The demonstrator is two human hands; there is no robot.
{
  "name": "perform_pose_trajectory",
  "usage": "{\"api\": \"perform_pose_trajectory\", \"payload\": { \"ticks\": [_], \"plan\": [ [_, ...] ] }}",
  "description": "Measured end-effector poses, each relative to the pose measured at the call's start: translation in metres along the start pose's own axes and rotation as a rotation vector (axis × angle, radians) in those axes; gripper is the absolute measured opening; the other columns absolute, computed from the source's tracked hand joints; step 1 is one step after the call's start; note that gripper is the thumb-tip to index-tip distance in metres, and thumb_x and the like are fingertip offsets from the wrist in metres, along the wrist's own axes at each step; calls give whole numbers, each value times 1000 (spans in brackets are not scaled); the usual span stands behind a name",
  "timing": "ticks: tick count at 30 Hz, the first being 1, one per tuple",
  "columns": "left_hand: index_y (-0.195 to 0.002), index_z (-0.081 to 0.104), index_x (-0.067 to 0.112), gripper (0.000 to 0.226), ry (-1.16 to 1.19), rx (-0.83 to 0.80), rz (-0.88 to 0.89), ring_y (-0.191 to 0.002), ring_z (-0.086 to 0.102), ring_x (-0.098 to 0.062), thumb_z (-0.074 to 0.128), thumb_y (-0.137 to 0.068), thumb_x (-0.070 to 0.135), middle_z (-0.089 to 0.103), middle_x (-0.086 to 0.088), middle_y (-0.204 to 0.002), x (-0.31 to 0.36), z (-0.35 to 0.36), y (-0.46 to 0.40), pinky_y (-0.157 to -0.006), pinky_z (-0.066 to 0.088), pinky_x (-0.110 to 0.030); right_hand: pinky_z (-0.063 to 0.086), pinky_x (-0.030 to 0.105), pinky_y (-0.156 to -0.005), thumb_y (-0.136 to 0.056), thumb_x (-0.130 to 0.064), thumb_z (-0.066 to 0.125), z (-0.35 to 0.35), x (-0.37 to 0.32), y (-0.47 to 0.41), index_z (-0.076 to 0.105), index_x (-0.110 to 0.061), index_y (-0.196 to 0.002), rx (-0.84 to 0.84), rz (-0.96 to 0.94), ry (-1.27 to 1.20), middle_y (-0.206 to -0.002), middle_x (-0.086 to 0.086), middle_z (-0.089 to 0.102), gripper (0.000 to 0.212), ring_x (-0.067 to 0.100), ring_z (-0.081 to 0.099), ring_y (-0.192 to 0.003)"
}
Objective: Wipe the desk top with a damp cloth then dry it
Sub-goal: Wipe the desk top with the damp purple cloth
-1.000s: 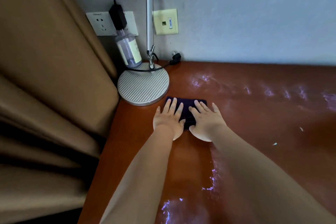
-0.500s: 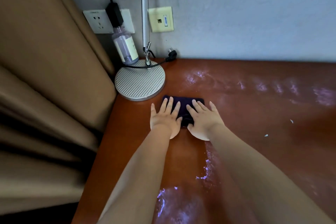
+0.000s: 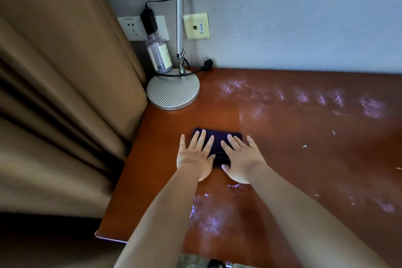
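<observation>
Dark purple cloth (image 3: 218, 140) lies folded flat on the red-brown bench (image 3: 282, 141), near its left edge and in front of the lamp base (image 3: 173, 92); my left hand (image 3: 195, 154) and right hand (image 3: 241, 156) press it side by side, fingers straight and spread, I think so that the weight bears evenly for wiping; a clear bottle (image 3: 158, 54) behind the lamp base holds a pale liquid, its level unclear.

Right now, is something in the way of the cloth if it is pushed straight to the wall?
Nothing visible. Both hands, left and right, press flat on the cloth. The desk ahead is bare to the wall. The lamp base and bottle stand further left.
</observation>
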State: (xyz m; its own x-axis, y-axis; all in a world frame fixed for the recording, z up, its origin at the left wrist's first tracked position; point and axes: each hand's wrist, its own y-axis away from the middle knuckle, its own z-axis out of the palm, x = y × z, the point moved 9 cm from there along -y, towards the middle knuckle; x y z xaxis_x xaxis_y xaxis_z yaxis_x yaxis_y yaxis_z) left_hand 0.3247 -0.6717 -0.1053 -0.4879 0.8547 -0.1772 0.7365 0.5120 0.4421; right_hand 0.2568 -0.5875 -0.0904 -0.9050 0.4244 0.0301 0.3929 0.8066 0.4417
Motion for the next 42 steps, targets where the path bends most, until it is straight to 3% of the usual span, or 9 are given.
{"api": "perform_pose_trajectory", "payload": {
  "ticks": [5, 16, 25, 37, 42],
  "plan": [
    [-149, -22, 27, 57, -110, 48, 56, -145, -23, -18, 3, -102, 48, -26, -1, -158, -17, -9, -25, -116, -13, -53, -7, 44, -119, -100, -54, 22, -7, 3, -20, -4, -22, -154, 14, 23, -2, -161, 4, -11, 68, 18, -6, -148],
    [-150, -20, 24, 58, -73, 68, 60, -145, -24, -18, 4, -103, 46, -25, -2, -158, -51, -24, -65, -117, -13, -49, -5, 44, -119, -99, -54, 22, -37, -1, -74, -4, -22, -154, 10, 45, 38, -161, 6, -11, 68, 20, -4, -148],
    [-151, -19, 21, 57, -23, 54, -4, -145, -24, -19, 3, -103, 45, -25, -3, -158, -44, -3, -24, -117, -13, -52, -3, 41, -120, -100, -53, 23, -21, -21, -44, -6, -21, -153, -7, 15, 12, -160, 5, -13, 69, 19, -6, -148],
    [-151, -18, 22, 58, -56, 21, -50, -147, -20, -18, 3, -103, 45, -23, -2, -159, -45, 45, 77, -117, -12, -53, 2, 36, -120, -104, -31, 26, 14, -71, 26, -4, -21, -154, -42, -148, 19, -160, 4, -15, 59, 18, -5, -148],
    [-153, -12, 22, 57, -87, 30, -70, -149, -11, -20, 5, -103, 43, -13, -3, -162, -58, 47, 89, -117, -11, -54, -2, 36, -120, -100, -16, 39, 8, -85, 20, -6, -23, -153, -68, -168, 73, -160, 3, -18, 70, 16, -8, -148]
  ]
}}
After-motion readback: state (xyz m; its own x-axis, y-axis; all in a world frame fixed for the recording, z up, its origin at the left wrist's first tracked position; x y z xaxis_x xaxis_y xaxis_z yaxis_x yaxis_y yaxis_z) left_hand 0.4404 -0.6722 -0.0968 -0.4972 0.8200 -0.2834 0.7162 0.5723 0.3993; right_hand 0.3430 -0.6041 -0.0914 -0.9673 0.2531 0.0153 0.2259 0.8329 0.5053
